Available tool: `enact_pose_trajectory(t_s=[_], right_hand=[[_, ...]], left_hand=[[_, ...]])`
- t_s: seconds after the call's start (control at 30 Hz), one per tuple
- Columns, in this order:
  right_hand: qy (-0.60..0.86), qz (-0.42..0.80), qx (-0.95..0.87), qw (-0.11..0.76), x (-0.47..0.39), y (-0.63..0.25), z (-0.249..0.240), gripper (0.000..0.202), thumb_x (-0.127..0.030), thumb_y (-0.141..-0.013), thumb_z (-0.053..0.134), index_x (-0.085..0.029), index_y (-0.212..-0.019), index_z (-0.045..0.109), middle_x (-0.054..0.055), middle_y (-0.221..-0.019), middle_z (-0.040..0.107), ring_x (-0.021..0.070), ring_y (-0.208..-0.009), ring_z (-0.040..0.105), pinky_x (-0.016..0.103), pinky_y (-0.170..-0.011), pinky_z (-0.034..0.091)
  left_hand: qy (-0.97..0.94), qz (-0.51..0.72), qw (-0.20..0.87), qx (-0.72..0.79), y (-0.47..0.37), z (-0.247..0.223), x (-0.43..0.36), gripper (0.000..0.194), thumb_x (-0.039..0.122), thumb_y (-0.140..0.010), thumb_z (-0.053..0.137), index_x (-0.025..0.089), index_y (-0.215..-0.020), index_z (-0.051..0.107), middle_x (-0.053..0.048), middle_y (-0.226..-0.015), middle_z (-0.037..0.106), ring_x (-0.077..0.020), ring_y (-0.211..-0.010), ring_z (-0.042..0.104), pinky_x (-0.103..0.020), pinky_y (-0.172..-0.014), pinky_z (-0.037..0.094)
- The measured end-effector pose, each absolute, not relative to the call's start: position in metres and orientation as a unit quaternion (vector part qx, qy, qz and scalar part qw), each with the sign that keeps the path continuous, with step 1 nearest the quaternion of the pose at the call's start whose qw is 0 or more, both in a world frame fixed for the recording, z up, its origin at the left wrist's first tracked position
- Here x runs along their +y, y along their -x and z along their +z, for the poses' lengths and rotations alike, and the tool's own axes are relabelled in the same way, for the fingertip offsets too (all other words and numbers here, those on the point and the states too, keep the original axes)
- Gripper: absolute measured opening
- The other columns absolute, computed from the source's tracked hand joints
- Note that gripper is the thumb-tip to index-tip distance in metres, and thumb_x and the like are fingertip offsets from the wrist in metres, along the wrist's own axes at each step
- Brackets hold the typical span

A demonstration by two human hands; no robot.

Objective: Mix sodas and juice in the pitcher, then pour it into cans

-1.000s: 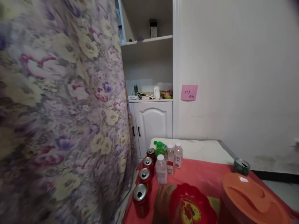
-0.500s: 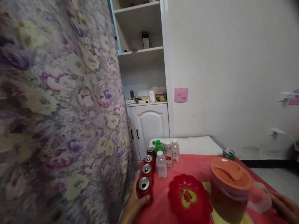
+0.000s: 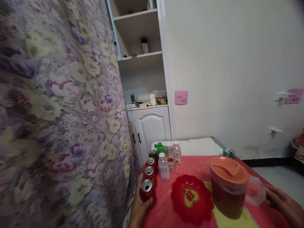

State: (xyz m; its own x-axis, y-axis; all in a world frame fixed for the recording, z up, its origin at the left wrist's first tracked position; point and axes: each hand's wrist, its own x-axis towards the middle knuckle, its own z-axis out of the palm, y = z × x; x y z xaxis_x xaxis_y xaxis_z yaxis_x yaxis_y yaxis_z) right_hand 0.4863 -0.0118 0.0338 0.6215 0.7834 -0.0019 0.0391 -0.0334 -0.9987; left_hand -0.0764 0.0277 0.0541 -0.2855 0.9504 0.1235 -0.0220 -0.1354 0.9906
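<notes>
My left hand (image 3: 140, 207) is wrapped round the nearest red can (image 3: 148, 193), which stands upright at the table's left edge. Several red cans, one of them (image 3: 150, 175) just behind, form a row going back. My right hand (image 3: 280, 201) rests at the right, its fingers beside the clear handle of a pitcher (image 3: 228, 190) with an orange lid; whether they touch the handle I cannot tell. The pitcher holds dark liquid and stands on a yellow cloth (image 3: 223, 218). Between the hands lies a red scalloped plate (image 3: 178, 196) with a gold heart design.
Clear bottles (image 3: 163, 167) with white caps and a green bottle (image 3: 160, 148) stand right of the cans. A green can (image 3: 228, 153) is at the back right of the red-covered table (image 3: 197, 164). A floral curtain (image 3: 71, 126) hangs at the left.
The view has shifted slightly, so the pitcher and my right hand appear further left. My left hand keeps its hold on the red can.
</notes>
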Motion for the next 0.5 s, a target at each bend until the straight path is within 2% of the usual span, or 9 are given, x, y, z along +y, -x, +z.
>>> enact_pose_trajectory(t_s=[0.13,0.27,0.33,0.5], right_hand=[[0.651,0.289,-0.314,0.628,-0.017,-0.477,0.048,0.030,-0.053,-0.052,0.074,-0.029,-0.068,0.075,0.010,-0.080,0.076,0.0312,-0.067,0.070,0.044,-0.059,0.060],[0.640,0.299,-0.317,0.633,-0.021,-0.470,0.059,0.027,-0.049,-0.053,0.074,-0.028,-0.069,0.074,0.009,-0.064,0.071,0.0266,-0.056,0.064,0.041,-0.053,0.057],[0.631,0.308,-0.325,0.633,-0.022,-0.468,0.061,0.029,-0.049,-0.053,0.074,-0.027,-0.072,0.074,0.007,-0.062,0.069,0.0242,-0.056,0.062,0.037,-0.053,0.056],[0.639,0.269,-0.317,0.647,-0.017,-0.471,0.052,0.035,-0.052,-0.056,0.074,-0.024,-0.077,0.075,0.006,-0.073,0.073,0.0218,-0.059,0.064,0.032,-0.052,0.057]], left_hand=[[-0.476,0.594,0.364,0.537,0.075,0.056,0.026,0.079,0.038,-0.041,0.084,0.020,-0.112,0.056,-0.009,-0.113,0.070,-0.0363,-0.114,0.065,-0.047,-0.104,0.048],[-0.487,0.571,0.299,0.590,0.073,0.057,0.026,0.076,0.039,-0.036,0.085,0.017,-0.106,0.063,-0.008,-0.103,0.067,-0.0412,-0.112,0.062,-0.054,-0.105,0.043],[-0.491,0.566,0.305,0.588,0.072,0.055,0.026,0.078,0.040,-0.039,0.085,0.016,-0.110,0.061,-0.009,-0.104,0.068,-0.0405,-0.111,0.063,-0.054,-0.104,0.044],[-0.504,0.558,0.369,0.546,0.071,0.049,0.026,0.091,0.041,-0.047,0.083,0.014,-0.126,0.048,-0.016,-0.118,0.070,-0.0376,-0.115,0.064,-0.051,-0.105,0.046]])
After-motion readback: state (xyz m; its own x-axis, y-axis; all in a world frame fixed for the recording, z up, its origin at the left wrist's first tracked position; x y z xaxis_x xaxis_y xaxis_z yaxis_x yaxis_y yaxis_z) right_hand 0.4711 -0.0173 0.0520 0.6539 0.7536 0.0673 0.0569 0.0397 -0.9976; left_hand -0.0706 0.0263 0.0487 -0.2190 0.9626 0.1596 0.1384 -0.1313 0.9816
